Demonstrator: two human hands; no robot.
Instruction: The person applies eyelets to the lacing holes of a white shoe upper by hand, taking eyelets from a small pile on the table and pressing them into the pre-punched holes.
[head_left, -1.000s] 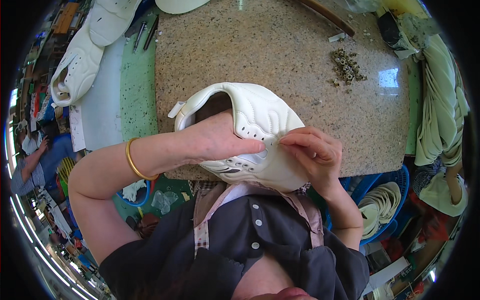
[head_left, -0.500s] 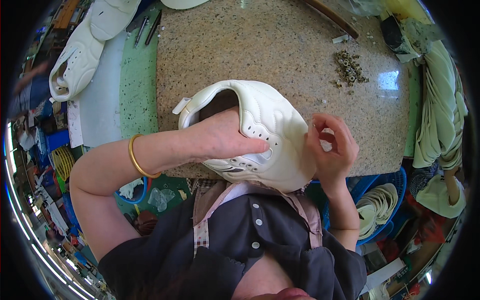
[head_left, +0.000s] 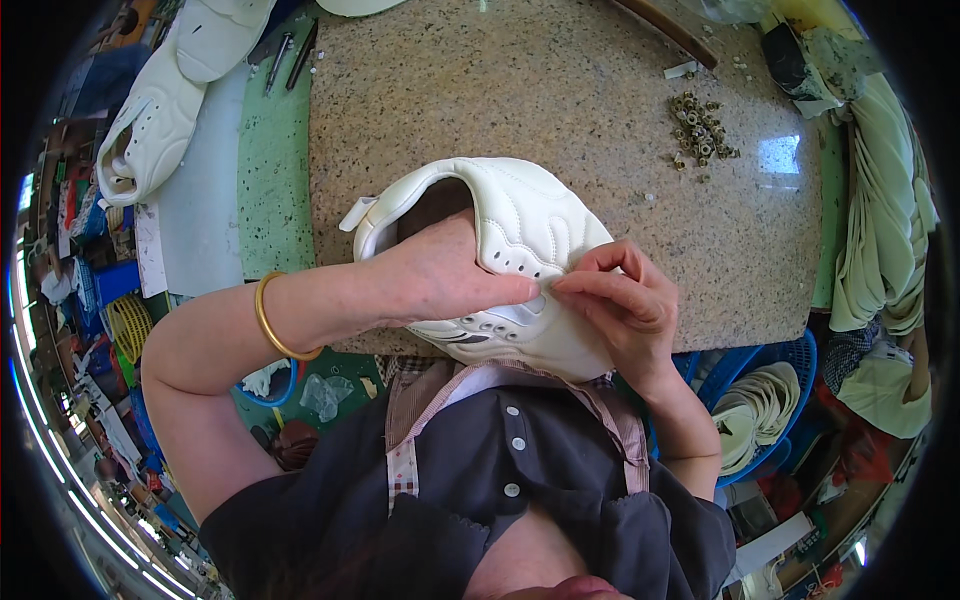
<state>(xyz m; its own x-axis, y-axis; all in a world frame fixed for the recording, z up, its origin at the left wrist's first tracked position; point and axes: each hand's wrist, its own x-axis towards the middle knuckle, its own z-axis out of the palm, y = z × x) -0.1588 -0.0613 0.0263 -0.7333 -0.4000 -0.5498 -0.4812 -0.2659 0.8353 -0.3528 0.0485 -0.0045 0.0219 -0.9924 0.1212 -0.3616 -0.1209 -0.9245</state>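
A white shoe upper point(head_left: 535, 205) rests at the near edge of a speckled stone slab, its ankle opening facing left. Into that opening reaches my left hand point(head_left: 435, 270), fingers hidden inside, with the thumb pressed on the outside by the lace holes. My right hand point(head_left: 635, 305) pinches thumb and forefinger together at the end of the upper row of holes, close to my left thumb. Whatever lies between those fingertips is too small to make out. Metal rings line some of the lower holes. A small heap of brass-coloured eyelets point(head_left: 697, 130) lies farther back, right.
Finished-looking white uppers point(head_left: 150, 130) lie at the far left, near two thin metal tools point(head_left: 280, 62). A wooden handle point(head_left: 670, 30) crosses the slab's back edge. Stacked white pieces point(head_left: 875, 210) hang at right, above a blue basket point(head_left: 805, 375) of white parts.
My right hand has moved left from beside the shoe upper onto its lace holes, fingertips still pinched. My left hand keeps its hold, and the upper has barely shifted.
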